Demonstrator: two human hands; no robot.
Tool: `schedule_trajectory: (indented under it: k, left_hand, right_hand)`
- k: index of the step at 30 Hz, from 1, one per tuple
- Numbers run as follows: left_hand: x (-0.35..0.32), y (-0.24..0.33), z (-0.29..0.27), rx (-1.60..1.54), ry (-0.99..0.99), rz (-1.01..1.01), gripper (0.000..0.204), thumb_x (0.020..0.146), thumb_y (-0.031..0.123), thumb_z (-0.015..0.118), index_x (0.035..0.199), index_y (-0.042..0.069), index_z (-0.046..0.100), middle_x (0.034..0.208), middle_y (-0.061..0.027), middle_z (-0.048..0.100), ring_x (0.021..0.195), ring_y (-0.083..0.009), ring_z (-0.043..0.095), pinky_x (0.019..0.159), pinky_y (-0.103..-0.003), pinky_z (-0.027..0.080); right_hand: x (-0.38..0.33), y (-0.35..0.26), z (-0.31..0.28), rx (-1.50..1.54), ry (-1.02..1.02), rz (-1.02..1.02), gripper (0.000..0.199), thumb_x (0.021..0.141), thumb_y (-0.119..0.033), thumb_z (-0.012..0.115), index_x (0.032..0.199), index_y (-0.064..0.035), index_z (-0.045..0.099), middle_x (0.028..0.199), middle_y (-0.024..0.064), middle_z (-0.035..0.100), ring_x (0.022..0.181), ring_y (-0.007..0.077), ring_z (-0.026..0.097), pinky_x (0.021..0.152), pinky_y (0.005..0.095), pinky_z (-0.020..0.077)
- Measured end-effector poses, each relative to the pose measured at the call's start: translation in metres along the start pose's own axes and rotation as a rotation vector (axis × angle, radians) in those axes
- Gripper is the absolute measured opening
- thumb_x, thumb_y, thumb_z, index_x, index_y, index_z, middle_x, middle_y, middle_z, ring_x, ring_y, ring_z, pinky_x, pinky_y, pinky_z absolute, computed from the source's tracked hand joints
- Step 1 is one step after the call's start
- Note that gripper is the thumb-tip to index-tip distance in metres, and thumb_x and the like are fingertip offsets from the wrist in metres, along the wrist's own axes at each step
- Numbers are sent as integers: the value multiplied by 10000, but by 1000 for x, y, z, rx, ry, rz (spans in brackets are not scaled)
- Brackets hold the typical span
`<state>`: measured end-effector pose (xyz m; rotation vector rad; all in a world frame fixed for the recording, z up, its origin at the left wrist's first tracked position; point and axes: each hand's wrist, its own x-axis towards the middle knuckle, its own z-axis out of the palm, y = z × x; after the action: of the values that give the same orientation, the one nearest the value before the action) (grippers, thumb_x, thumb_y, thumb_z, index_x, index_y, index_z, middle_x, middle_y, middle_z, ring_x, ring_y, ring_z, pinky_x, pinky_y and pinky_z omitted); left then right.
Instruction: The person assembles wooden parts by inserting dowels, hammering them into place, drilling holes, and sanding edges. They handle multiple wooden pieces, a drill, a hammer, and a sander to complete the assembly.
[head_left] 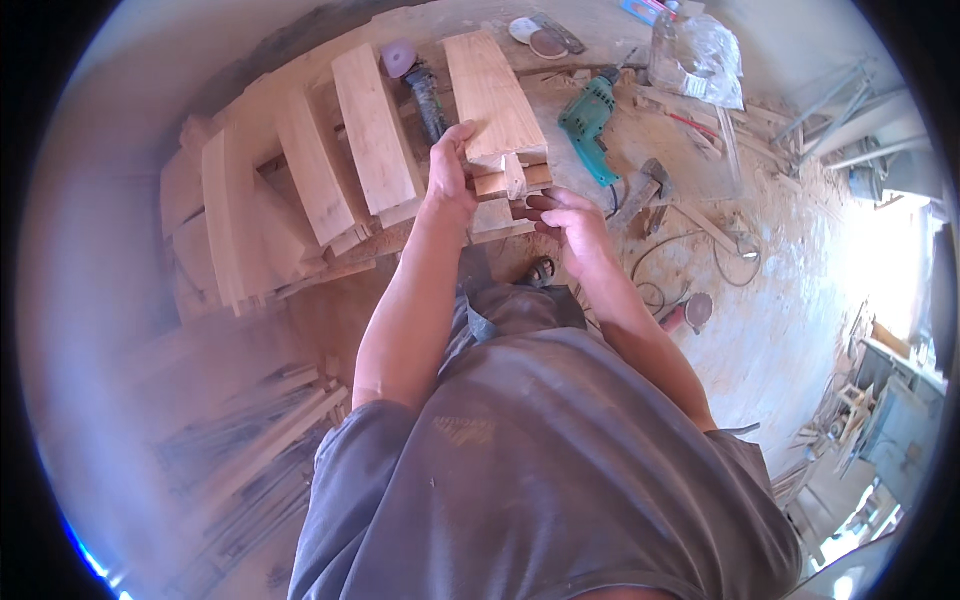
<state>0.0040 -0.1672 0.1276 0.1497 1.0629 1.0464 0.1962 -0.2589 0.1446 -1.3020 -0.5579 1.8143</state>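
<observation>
A thick pale wooden board (pixel 490 95) lies on the workbench, its near end facing me. A narrow wooden piece (pixel 514 175) sticks out at that end, between step-like cuts. My left hand (pixel 453 170) is closed on the board's left edge near this end, thumb on top and the other fingers mostly hidden. Just below the right corner of the same end is my right hand (pixel 572 222), its fingers apart and pointing left. Whether those fingertips touch the wood I cannot tell.
Several similar boards (pixel 375 135) lie to the left, with an angle grinder (pixel 425 100) between. Right of the board are a teal drill (pixel 590 125) and a hammer (pixel 645 190). A plastic bag (pixel 712 60) sits behind; a red-bodied grinder (pixel 690 313) and cable lie on the floor.
</observation>
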Motion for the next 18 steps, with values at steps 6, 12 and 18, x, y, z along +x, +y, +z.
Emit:
schedule_trajectory:
  k: [6,12,18]
  left_hand:
    - [-4,1,0,-25,-11,-2,518,940,384,585,1310,22,618,1198,-155,699,1037,-316,703,902,-457,584]
    - [0,2,-1,-48,-49,-25,512,953,376,565,1327,30,614,1228,-150,694,1100,-315,687,958,-463,567]
    - [-13,11,12,-80,-135,41,511,1004,308,505,1391,-23,541,1306,-205,664,1161,-382,667,1024,-536,541]
  right_hand:
    - [4,-1,-2,20,-3,24,570,823,-34,564,1378,95,566,1240,186,693,1086,284,698,932,352,490]
    - [9,0,-7,45,38,46,522,829,-21,577,1334,108,596,1199,184,708,1057,278,704,891,352,516]
    - [6,-4,-2,89,69,42,490,834,3,598,1313,107,615,1147,171,727,1006,259,717,858,337,527]
